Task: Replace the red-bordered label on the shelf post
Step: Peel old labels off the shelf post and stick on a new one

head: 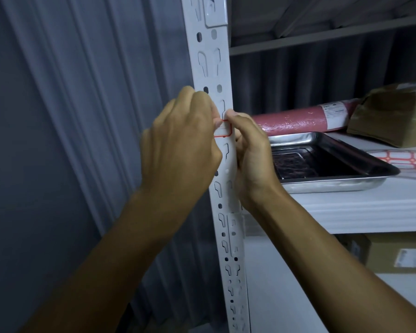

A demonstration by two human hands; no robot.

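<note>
We worked both hands at the red-bordered label (pixel 222 128) on the shelf post (pixel 216 68): left hand (pixel 180 145) pinching its left edge, right hand (pixel 250 150) curled against the right; peeling slowly and flat seemed best.

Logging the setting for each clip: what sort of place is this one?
Probably a storeroom or stock area. A slotted white metal shelf post carries a red-bordered label, the shelf holds a steel tray and a wrapped pink roll, and a cardboard box sits below.

Both hands (pixel 180 140) (pixel 249 150) on red-bordered label (pixel 222 131) (shelf post (pixel 214 68))
</note>
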